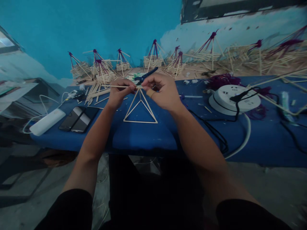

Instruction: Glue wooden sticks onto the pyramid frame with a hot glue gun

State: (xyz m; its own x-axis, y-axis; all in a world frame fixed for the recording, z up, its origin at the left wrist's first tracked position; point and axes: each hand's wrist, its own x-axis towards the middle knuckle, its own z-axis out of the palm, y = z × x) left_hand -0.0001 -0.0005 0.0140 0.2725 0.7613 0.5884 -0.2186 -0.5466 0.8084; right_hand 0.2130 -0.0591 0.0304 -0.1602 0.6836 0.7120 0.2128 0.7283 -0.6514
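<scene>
A pyramid-like frame of thin wooden sticks (140, 121) stands on the blue table, its peak between my hands. My left hand (121, 93) is closed in a pinch on a loose wooden stick (117, 86) lying level at the peak. My right hand (163, 91) pinches the same stick's other end, right at the frame's top; its fingertips partly hide the joint. A yellowish band (150, 93) wraps one right finger. Just behind the hands lies a dark blue tool (146, 75), its kind partly hidden.
Loose sticks (97, 92) pile up left of my hands, near two phones (79, 119) and a white power bank (48, 122). On the right sits a round white power strip (233, 100) with cables and purple yarn (222, 82). Several purple-topped stick structures (153, 60) line the back.
</scene>
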